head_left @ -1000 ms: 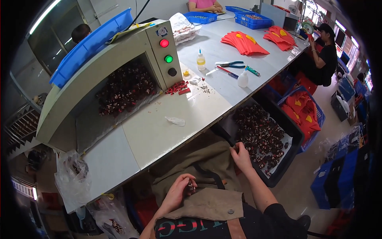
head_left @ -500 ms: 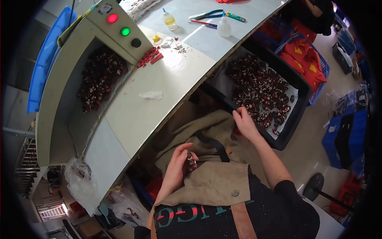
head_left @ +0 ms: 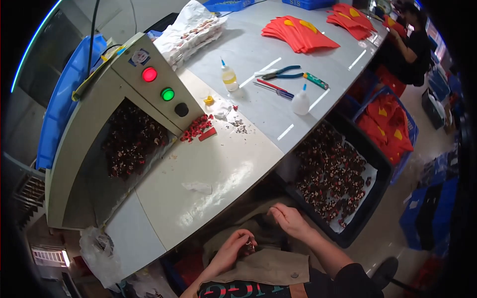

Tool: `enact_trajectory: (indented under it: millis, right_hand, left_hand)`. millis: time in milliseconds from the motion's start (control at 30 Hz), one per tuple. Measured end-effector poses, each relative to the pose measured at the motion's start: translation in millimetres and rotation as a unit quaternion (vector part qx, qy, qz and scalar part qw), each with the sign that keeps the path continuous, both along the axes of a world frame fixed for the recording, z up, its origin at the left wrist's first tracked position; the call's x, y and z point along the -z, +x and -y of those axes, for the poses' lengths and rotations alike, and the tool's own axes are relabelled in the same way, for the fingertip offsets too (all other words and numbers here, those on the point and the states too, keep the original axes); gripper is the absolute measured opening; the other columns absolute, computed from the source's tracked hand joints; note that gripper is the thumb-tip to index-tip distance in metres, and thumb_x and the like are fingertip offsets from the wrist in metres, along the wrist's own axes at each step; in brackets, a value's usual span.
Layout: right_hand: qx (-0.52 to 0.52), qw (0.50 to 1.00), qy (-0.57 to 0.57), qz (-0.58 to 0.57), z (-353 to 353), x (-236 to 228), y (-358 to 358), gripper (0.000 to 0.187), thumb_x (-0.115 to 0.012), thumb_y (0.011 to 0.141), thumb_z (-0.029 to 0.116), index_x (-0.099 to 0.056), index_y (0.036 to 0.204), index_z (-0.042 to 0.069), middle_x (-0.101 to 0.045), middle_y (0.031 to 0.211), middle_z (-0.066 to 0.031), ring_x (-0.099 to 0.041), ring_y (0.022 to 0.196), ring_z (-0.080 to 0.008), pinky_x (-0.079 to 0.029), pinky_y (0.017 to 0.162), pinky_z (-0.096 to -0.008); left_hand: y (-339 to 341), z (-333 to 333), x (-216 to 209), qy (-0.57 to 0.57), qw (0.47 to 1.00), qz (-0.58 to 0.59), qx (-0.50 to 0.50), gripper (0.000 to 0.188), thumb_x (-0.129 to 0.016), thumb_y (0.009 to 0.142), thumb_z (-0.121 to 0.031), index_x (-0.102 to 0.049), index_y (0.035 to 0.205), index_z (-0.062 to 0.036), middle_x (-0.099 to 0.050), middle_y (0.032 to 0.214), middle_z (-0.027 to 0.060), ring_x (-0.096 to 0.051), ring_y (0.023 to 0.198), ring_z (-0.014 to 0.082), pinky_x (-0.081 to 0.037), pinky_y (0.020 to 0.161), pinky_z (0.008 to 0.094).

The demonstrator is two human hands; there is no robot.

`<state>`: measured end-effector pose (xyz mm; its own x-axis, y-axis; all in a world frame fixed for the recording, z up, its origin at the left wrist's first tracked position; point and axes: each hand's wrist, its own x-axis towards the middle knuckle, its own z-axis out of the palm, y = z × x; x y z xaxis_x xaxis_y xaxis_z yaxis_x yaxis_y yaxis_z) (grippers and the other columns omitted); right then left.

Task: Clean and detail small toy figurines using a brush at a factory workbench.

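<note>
Trinket (head_left: pixel 249 245), small, dark and partly hidden, rests clasped in the left hand (head_left: pixel 232 252) at the frame's lower centre. The hands are apart; the right (head_left: pixel 289 221) curls beside a black tray (head_left: pixel 363 212) of dark pieces at lower right, its grip impossible to tell. Pliers (head_left: pixel 290 76) lie on the table (head_left: pixel 238 164), upper centre, right of a machine (head_left: pixel 130 78).

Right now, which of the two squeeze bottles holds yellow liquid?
The clear bottle nearer the machine; the whitish bottle, to its right, shows no yellow.
</note>
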<state>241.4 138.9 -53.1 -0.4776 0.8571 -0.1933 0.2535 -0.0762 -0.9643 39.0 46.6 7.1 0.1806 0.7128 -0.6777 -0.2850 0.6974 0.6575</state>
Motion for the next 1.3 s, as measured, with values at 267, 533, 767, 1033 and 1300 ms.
enact_trajectory:
  millis: [267,533,767,1033,1300]
  right_hand:
    - [-0.001,0.999,0.05,0.021,4.1,13.0,-22.4,0.018,-0.048,0.097,0.017,-0.055,0.094,0.001,-0.056,0.07,-0.0057,-0.054,0.065,-0.0128,-0.046,0.061,-0.0286]
    - [-0.033,0.992,0.121,-0.025,12.4,-55.6,-33.8,0.012,-0.043,0.097,0.009,-0.054,0.096,0.003,-0.05,0.085,-0.0028,-0.042,0.065,-0.0063,-0.036,0.057,-0.0217]
    - [-0.161,0.975,0.154,0.019,40.1,-47.4,-55.5,0.01,-0.06,0.083,0.002,-0.055,0.091,0.003,-0.053,0.075,-0.0093,-0.049,0.062,-0.023,-0.039,0.057,-0.0303]
    - [-0.212,0.963,0.157,0.055,47.1,-43.9,-59.0,0.012,-0.066,0.081,0.008,-0.056,0.086,0.004,-0.052,0.073,-0.0094,-0.053,0.063,-0.0277,-0.042,0.056,-0.0349]
    - [-0.211,0.956,0.189,0.08,49.3,-45.4,-58.8,0.013,-0.068,0.08,0.011,-0.056,0.083,0.005,-0.053,0.073,-0.008,-0.053,0.061,-0.0264,-0.042,0.053,-0.035]
  left_hand:
    - [-11.1,-5.6,20.3,0.02,0.999,0.021,0.014,0.03,-0.04,0.101,-0.03,-0.048,0.121,-0.0103,-0.058,0.1,0.0012,-0.054,0.087,0.0086,-0.042,0.073,0.0224]
    - [-33.3,9.6,5.2,0.121,0.993,0.003,-0.004,0.042,-0.052,0.096,-0.011,-0.039,0.135,-0.0063,-0.051,0.108,0.0043,-0.055,0.096,0.0111,-0.047,0.08,0.0245]
    - [-42.0,39.7,8.0,0.111,0.986,0.091,-0.085,0.052,-0.056,0.091,0.001,-0.035,0.138,-0.005,-0.051,0.11,0.0054,-0.059,0.099,0.0141,-0.05,0.082,0.025]
    - [-44.9,45.8,15.9,0.12,0.986,0.097,-0.062,0.05,-0.059,0.088,0.001,-0.041,0.134,-0.0034,-0.053,0.115,0.0086,-0.06,0.099,0.0177,-0.053,0.08,0.0272]
    - [-41.1,45.5,17.8,0.121,0.986,0.1,-0.062,0.051,-0.061,0.088,0.003,-0.042,0.135,-0.0041,-0.056,0.11,0.0043,-0.059,0.095,0.0086,-0.047,0.081,0.0218]
